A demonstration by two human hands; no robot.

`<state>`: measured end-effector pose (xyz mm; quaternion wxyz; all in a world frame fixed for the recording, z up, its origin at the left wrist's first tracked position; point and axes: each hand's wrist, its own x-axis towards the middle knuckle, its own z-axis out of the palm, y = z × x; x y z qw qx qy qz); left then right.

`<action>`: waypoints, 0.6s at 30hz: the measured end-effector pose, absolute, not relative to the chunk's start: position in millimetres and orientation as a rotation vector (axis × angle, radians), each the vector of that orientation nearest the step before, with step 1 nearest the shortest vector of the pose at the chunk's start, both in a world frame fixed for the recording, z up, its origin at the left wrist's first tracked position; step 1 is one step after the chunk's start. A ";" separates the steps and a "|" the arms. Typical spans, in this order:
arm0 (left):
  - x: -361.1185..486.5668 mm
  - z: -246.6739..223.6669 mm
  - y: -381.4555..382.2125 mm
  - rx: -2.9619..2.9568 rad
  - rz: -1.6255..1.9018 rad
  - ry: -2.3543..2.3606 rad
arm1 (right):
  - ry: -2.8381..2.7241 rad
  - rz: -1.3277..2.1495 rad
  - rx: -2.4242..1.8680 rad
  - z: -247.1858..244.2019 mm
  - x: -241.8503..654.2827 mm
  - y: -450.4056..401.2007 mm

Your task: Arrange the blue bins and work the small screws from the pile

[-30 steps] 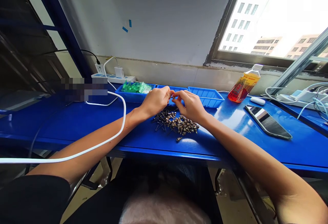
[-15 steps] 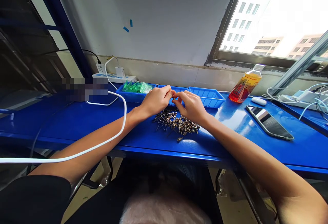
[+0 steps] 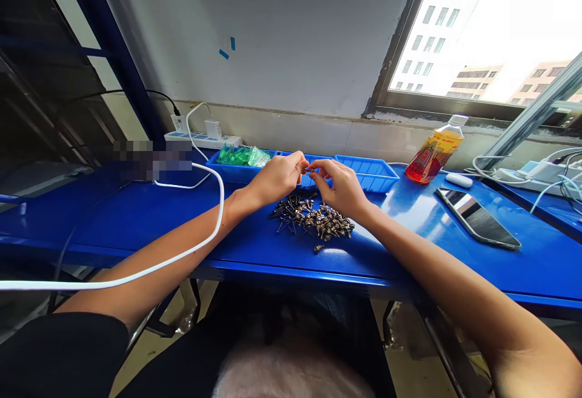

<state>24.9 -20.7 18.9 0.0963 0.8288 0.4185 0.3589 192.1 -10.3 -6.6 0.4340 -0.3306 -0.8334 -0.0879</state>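
A: Holding anything rn?

B: Yep, pinching a small metal piece between the thumb and fingertips of the right hand. Curling the left hand closed right up against that piece, but hiding the grip, so can't tell if clamping on it too.

A: lol ok, hovering over what?

B: Hovering just past a messy pile of metal fasteners on the blue surface, plus one stray fastener nearer the front edge.

A: And further out?

B: Backing onto blue trays, green plastic packets in the leftmost. Sharing the surface with a drink bottle and a phone off to the right.
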 end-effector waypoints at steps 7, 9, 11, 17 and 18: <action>24.3 20.9 -21.4 2.477 1.042 1.340 | -2.076 -0.305 -0.877 -7.3 192.3 -9.7; 24.1 20.6 -20.7 2.484 1.028 1.378 | -2.085 -0.331 -0.872 -7.6 192.6 -9.6; 24.0 20.2 -20.0 2.487 1.018 1.410 | -2.093 -0.344 -0.868 -7.6 193.1 -9.6; 24.1 19.8 -20.7 2.470 1.078 1.396 | -2.078 -0.344 -0.853 -6.7 194.3 -9.7; 24.1 19.7 -21.0 2.467 1.092 1.393 | -2.076 -0.353 -0.848 -6.8 194.4 -9.6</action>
